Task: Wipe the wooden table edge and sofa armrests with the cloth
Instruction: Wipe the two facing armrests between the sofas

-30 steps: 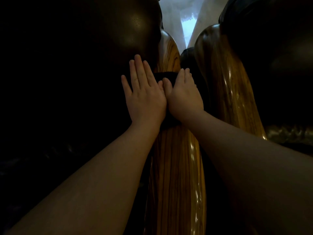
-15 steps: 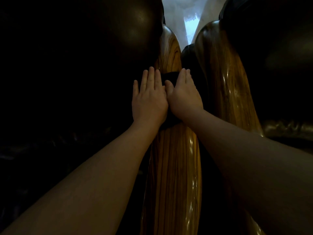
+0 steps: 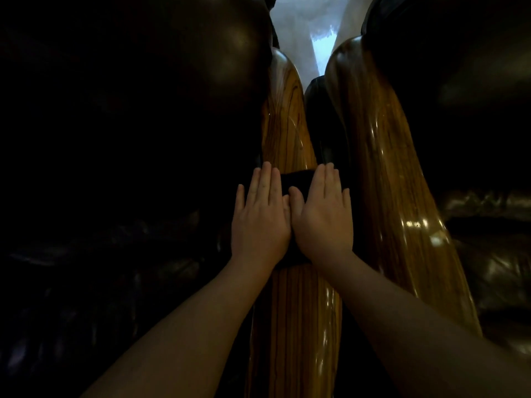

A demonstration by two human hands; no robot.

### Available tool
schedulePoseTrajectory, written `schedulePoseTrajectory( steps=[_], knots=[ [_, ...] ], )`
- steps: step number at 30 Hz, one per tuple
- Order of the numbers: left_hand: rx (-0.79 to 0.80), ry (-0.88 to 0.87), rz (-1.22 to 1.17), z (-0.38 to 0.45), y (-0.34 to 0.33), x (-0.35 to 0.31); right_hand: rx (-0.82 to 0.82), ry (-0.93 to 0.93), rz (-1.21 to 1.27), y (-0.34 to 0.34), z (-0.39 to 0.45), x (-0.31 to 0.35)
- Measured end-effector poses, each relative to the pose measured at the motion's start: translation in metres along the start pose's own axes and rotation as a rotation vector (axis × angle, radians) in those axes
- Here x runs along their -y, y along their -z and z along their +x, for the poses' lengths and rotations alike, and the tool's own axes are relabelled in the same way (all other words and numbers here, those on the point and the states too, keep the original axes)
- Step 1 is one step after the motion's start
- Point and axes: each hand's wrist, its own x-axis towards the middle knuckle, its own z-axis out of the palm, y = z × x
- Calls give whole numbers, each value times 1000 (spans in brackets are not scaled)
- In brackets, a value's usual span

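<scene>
**Operator:** Where is the cloth (image 3: 296, 182), and how is it held?

**Technician:** The cloth is dark and lies across the top of the nearer wooden armrest (image 3: 298, 311), about halfway along it. Most of it sits under the palms; only a strip shows between the hands and a little below the wrists. The left hand (image 3: 260, 216) and the right hand (image 3: 323, 216) lie flat on it side by side, fingers straight and together, thumbs touching. Neither hand grips; both press.

**Operator:** What could fail from here?

**Technician:** My judgement: the armrest is rounded and glossy, so a cloth held only by flat pressure could slide off to either side, or bunch under the palms and leave strips unwiped. Uneven pressure between the hands could skew it. The light is low, so missed patches would be hard to spot.

**Operator:** What surrounds the work area?

**Technician:** A dark cushion (image 3: 172, 81) bulges just beside the armrest on the left. A second wooden armrest (image 3: 382, 168) runs alongside on the right, with a narrow dark gap (image 3: 324, 124) between the two. Fingers straying over the right side could catch in that gap. A bright opening (image 3: 310, 30) shows beyond the far ends. The table edge is not in view.
</scene>
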Motion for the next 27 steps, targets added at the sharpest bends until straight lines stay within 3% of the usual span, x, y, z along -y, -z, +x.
schedulePoseTrajectory(
  steps=[16,27],
  knots=[
    [0,-87,90,-117,-21,-5,-85,-72,-8,-11,-132,-16],
    [16,-108,103,-144,-14,-1,-59,-26,-53,-7,-158,-25]
  ],
)
